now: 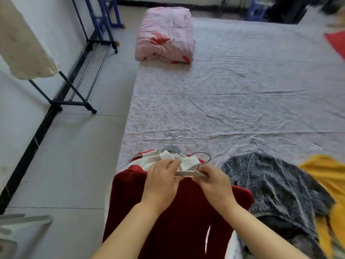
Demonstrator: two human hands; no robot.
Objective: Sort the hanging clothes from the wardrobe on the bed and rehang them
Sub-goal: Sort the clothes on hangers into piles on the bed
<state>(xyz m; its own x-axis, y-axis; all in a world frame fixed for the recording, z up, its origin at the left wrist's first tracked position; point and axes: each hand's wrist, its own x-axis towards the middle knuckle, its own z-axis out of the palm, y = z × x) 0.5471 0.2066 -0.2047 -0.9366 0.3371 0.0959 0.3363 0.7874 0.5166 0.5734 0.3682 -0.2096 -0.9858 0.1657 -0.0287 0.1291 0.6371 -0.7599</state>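
Observation:
A dark red garment [168, 217] lies on top of a stack at the near edge of the bed [233, 86]. Above its collar I hold a beige hanger [188, 173] with a metal hook. My left hand [162, 181] pinches the hanger's left end together with cream fabric [186, 162]. The hanger's right end is gripped by my right hand [214, 184]. Several grey hangers [171, 146] stick out beyond the stack. To the right lie a grey speckled garment [270, 184] on a hanger and a yellow garment [324, 174].
A folded pink floral quilt [166, 36] sits at the bed's far left corner. A dark metal clothes rack [74, 90] stands by the left wall with a cream garment [22, 40] hanging on it. Something red [336, 43] lies at the bed's right edge.

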